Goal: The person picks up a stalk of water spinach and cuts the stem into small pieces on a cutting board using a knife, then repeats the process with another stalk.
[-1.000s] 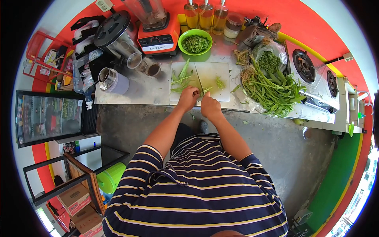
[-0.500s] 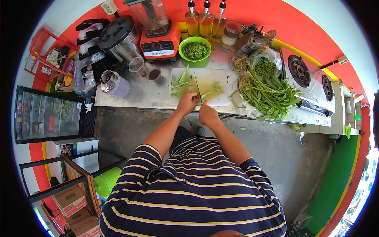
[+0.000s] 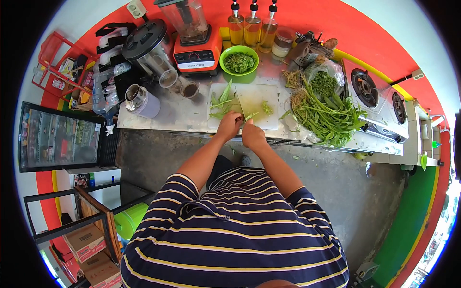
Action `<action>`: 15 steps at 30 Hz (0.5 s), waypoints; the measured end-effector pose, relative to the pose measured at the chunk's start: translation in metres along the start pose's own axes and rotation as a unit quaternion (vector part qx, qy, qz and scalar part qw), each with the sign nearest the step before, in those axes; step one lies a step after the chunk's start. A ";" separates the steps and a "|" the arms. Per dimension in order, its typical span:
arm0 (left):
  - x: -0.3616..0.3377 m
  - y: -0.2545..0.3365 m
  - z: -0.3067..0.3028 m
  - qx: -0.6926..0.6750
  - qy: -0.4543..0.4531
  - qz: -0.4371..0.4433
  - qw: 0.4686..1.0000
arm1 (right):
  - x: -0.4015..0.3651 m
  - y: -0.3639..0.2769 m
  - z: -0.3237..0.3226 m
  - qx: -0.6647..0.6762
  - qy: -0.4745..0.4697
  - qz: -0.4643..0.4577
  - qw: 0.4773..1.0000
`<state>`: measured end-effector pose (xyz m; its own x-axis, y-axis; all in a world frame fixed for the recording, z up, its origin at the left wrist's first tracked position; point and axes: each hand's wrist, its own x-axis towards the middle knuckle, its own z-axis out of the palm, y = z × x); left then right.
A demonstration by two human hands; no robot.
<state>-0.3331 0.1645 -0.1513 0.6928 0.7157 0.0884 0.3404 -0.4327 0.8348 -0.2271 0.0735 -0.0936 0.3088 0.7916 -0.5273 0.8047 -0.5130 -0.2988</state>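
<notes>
At the near edge of the white cutting board (image 3: pixel 269 96), my right hand (image 3: pixel 253 134) is closed around a knife (image 3: pixel 241 102), whose thin blade points away from me across the board. My left hand (image 3: pixel 230 126) is beside it on the left, fingers curled down on leafy greens; what lies under the fingertips is mostly hidden. Long-leaved greens (image 3: pixel 222 100) spread over the board's left half. Right of the blade lie cut green pieces (image 3: pixel 266 107), with more chopped bits (image 3: pixel 251 115) close to the knife.
Behind the board stands a green bowl (image 3: pixel 239 72) of chopped greens. A large pile of long greens (image 3: pixel 326 113) lies right, near the gas stove (image 3: pixel 367 89). An orange blender (image 3: pixel 197 53), a glass of dark liquid (image 3: pixel 190 90) and a metal-topped container (image 3: pixel 142 102) stand left.
The whole view has shifted slightly. Both hands stay at the board's near edge, and the knife blade remains between the leaves and the cut pieces with little visible movement.
</notes>
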 end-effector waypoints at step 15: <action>0.001 0.000 -0.003 0.020 -0.004 0.021 1.000 | -0.006 -0.002 -0.003 -0.013 -0.005 0.005 1.000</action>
<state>-0.3343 0.1672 -0.1491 0.7125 0.6916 0.1186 0.3355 -0.4843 0.8080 -0.2288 0.0711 -0.0875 0.3132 0.7828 -0.5377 0.8145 -0.5125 -0.2718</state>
